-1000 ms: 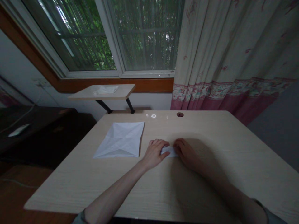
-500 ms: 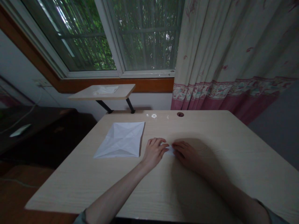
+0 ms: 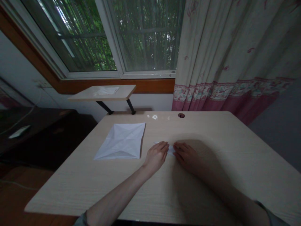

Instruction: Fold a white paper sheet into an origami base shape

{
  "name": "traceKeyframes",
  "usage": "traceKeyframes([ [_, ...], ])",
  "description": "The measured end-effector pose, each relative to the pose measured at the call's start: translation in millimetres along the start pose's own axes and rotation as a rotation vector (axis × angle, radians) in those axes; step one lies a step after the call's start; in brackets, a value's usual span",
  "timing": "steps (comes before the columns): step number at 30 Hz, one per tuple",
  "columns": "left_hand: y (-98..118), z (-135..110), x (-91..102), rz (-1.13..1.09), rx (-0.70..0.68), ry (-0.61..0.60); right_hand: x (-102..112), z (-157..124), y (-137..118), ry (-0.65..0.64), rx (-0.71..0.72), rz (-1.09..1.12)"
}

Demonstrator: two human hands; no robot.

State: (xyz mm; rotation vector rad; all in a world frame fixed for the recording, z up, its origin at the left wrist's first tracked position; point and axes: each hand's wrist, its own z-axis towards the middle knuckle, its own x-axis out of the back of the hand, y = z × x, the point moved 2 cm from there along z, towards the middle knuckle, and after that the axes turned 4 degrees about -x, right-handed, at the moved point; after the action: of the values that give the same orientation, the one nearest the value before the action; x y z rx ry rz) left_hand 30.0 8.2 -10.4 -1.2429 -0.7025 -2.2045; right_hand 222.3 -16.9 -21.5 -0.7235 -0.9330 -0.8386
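Observation:
A small folded piece of white paper (image 3: 171,148) lies on the light wooden desk (image 3: 211,175), mostly covered by my two hands. My left hand (image 3: 156,155) rests on its left side with the fingers together, pressed against the paper. My right hand (image 3: 187,155) pinches or presses its right side, fingers close together. The fingertips of both hands nearly meet over the paper. A larger creased white sheet (image 3: 122,141) lies flat to the left of my left hand, untouched.
A cable hole (image 3: 181,115) is near the desk's far edge. Behind stand a small side table (image 3: 103,92) with a white sheet on it, a window and a patterned curtain (image 3: 235,56). A dark cabinet (image 3: 35,131) stands at the left.
My hands have drawn closer together over the small paper, so less of it shows now. My left hand's fingers have straightened and closed up. The large sheet has not moved.

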Motion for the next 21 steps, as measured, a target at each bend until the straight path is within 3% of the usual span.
traceKeyframes([
  [6,-4.2,-2.0,-10.0,-0.024,0.034,-0.037,-0.6,-1.6,2.4,0.005,0.021,0.058],
  [13,-2.0,0.7,-5.9,-0.012,0.049,-0.161,2.4,-2.4,5.7,-0.024,0.062,0.239],
  [21,-3.0,-1.2,-9.9,0.153,0.176,-0.114,12.8,-1.6,6.4,-0.125,0.109,0.328],
])
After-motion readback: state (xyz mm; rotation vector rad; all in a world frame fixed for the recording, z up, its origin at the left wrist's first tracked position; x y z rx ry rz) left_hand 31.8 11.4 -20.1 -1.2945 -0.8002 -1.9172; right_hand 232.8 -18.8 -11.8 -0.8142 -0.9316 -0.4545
